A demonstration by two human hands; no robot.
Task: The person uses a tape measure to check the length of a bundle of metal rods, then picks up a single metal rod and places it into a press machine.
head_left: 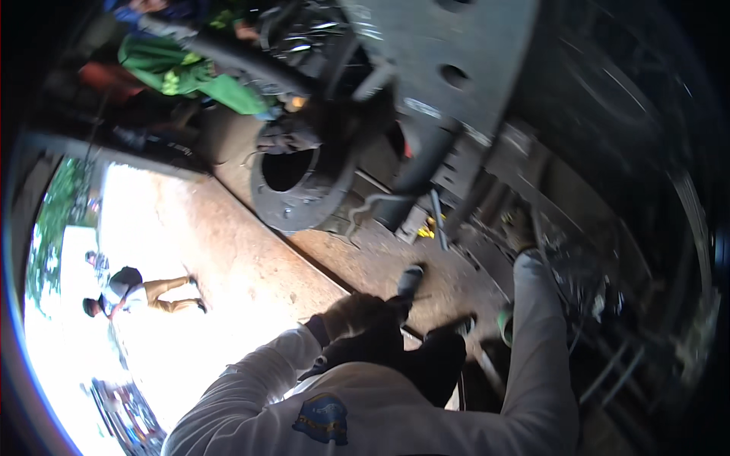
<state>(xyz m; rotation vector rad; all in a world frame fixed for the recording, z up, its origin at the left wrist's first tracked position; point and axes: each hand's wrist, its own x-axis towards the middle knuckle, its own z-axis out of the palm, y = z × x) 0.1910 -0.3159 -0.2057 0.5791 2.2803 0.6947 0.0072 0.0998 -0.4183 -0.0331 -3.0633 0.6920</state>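
Observation:
My left hand [353, 315], in a work glove, is held before my dark trousers, its fingers curled. A dark object with a thin tip shows at its fingertips, too blurred to name. My right arm is stretched forward, and the gloved right hand [519, 230] is among dark metal pieces [487, 205] on the right. Its fingers are blurred, so whether it grips one of them I cannot make out. A wavy rod or cable [369, 201] and a thin straight bar [439, 219] are left of that hand, close to something yellow [427, 228].
A large flanged pipe [274, 209] stands ahead, with crumpled gloves or cloth [289, 138] on its rim. A big steel plate with holes [456, 45] rises beyond. Someone in green [190, 76] is at upper left; another person [129, 292] is outside on the bright ground.

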